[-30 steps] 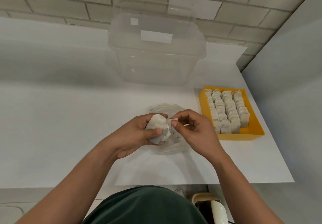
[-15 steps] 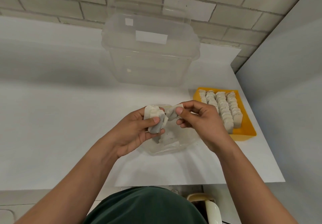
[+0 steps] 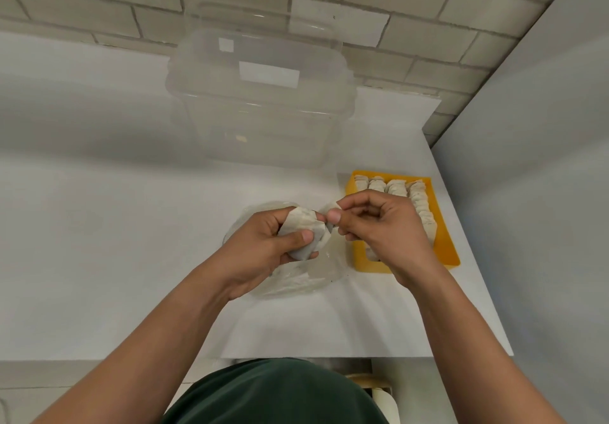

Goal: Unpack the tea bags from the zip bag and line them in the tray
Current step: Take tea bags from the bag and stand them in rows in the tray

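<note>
Tea bags, clumped above the zip bag: my left hand curls round them, my right hand pinches one corner. A sharp pull, I judge, could tear paper or spill bags short of the tray.

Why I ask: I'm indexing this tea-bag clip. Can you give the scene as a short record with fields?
left hand: grips a clump of tea bags
right hand: pinches a single tea bag at the clump's top
zip bag: clear, crumpled, lying on the table under the hands
tray: yellow, on the right, partly hidden by the right hand
tray contents: rows of tea bags, packed upright
behind: clear bin with lid
</note>
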Motion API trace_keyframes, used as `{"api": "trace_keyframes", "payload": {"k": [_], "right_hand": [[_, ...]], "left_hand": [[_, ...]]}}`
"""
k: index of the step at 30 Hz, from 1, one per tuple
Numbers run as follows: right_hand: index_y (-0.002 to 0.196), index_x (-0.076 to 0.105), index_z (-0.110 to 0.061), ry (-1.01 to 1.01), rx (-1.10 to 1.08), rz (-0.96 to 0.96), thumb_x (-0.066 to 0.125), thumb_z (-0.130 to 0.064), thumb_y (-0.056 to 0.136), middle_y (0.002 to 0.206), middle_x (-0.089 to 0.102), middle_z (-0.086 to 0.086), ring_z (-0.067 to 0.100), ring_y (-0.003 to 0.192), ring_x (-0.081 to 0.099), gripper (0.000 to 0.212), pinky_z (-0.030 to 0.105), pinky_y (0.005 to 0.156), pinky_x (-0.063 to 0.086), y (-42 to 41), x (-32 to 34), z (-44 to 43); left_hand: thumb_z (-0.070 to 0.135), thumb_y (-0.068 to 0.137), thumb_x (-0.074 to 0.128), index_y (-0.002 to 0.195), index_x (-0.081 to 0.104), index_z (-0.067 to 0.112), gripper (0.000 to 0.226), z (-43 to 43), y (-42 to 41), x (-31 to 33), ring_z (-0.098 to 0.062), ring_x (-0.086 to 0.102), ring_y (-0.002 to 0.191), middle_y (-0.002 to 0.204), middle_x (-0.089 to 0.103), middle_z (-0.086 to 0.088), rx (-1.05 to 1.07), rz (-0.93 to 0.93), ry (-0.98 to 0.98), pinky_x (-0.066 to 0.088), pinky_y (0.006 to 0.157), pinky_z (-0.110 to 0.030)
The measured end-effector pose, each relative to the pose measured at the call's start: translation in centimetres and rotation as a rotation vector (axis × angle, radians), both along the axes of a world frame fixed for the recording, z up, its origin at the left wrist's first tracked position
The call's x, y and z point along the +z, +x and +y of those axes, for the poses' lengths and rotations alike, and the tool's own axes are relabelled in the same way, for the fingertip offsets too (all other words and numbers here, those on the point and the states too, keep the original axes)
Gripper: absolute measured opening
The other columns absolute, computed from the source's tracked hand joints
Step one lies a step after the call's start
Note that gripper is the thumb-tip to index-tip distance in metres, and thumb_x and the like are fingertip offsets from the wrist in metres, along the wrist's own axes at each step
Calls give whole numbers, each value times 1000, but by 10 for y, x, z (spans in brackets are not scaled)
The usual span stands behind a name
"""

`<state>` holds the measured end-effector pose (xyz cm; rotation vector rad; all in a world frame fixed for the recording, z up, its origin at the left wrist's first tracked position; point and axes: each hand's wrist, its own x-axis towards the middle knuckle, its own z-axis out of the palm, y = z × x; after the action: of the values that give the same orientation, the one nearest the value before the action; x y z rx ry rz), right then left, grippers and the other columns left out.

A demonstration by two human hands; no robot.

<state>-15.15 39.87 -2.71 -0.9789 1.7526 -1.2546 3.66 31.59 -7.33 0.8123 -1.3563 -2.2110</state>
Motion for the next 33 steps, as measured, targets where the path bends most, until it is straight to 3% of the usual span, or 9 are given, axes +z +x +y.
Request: {"api": "trace_keyframes", "payload": {"k": [4,8,12,16,20,26,31,33], "right_hand": [[108,77,-17,46,2,-66,78,-20,89,96,76,8,18,77,72,19,27,72,60,-21,9,7],[101,80,-13,78,88,-60,77,-14,89,84,75,8,14,76,69,12,32,78,60,-44,16,17],[105,80,-17,111,148,-38,83,-17,84,98,76,14,19,81,69,21,36,81,61,-62,20,27],[105,80,-25,100,146,47,87,-18,80,93,76,-2,13,85,72,27,29,82,60,-81,18,36],[95,80,-28,40,131,161,81,-17,87,88,79,-9,8,86,75,14,23,82,59,-90,14,44],[94,82,-30,-52,-105,482,78,-26,89,90,75,-21,1,79,66,8,14,71,50,-133,6,52],[93,78,-35,180,-43,686,74,-30,92,82,71,-25,-5,78,61,6,10,66,42,-183,-13,61],[90,76,-38,256,28,745,74,-30,92,81,71,-23,-5,75,61,8,17,69,44,-193,-25,64]], "left_hand": [[0,99,61,120,72,4,23,8,-19,0,-19,72,106,116,76,-8,45,-33,-45,60,91,-33],[0,99,63,118,74,6,23,16,-34,2,-20,73,105,116,76,-10,55,-54,-89,60,88,-32],[1,98,64,117,75,6,22,24,-53,6,-19,73,100,111,77,-11,38,-72,-130,61,92,-36],[2,98,65,114,76,9,21,30,-70,8,-21,73,97,107,77,-11,42,-91,-129,57,101,-48],[2,97,66,111,78,13,22,37,-85,7,-28,72,101,114,76,-19,48,-96,-106,56,103,-51],[2,100,61,113,72,6,18,43,-110,5,-24,73,98,106,76,-11,142,-59,-3,62,90,-36],[8,104,59,119,66,4,17,44,-116,3,-30,78,97,112,77,-16,235,-74,145,64,76,-34],[8,103,58,118,67,3,17,44,-117,2,-31,78,95,111,77,-17,261,-66,191,64,75,-35]]}}
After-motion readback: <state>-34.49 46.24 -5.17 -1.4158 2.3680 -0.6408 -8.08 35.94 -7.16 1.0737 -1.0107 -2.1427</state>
